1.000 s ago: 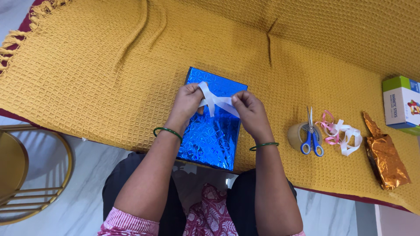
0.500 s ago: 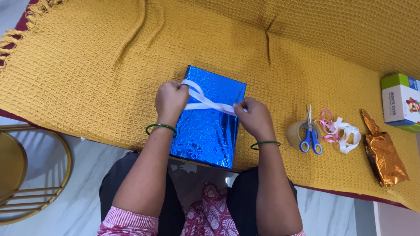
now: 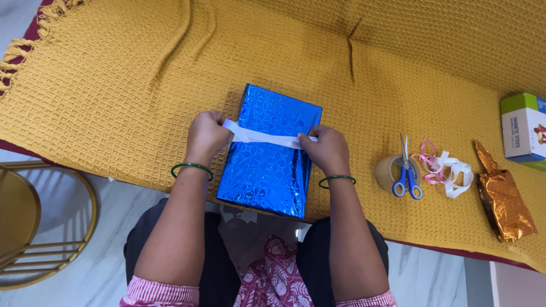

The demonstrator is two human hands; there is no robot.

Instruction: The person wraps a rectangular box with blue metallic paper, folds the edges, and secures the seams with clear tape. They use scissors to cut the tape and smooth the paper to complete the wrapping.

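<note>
Two hands are seen at the sides of a blue foil-wrapped box, which lies on a mustard waffle-weave blanket near its front edge. A white ribbon is stretched flat across the upper part of the box from side to side. The left hand is clamped on the ribbon's end at the box's left edge, and the right hand is closed on the other end at the right edge, so the hands are kept apart by the box between them. A green bangle is worn on each wrist.

To the right, well apart from the box, a roll of clear tape is seen with blue-handled scissors laid over it. Just beside these, a tangle of pink and white ribbon is spread, then a crumpled copper foil packet. A white and green carton is cut off by the right edge. A round gold stand is visible on the floor at lower left.
</note>
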